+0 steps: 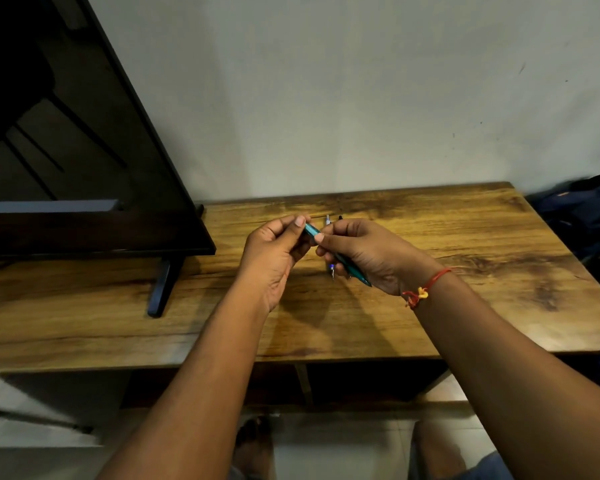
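Evidently teal pen lay diagonal between hands: left hand fingers pinched far end, right hand fingers wrapped barrel.

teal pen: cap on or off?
Cannot tell. The left hand pinches the lighter end of the slim teal plastic pen, the right hand grips its barrel, and fingers hide the join.

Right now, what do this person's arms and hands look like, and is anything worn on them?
No sleeves or gloves are worn. The left hand wears nothing visible. The wrist of the right hand carries a thin red thread bracelet with a yellow knot.
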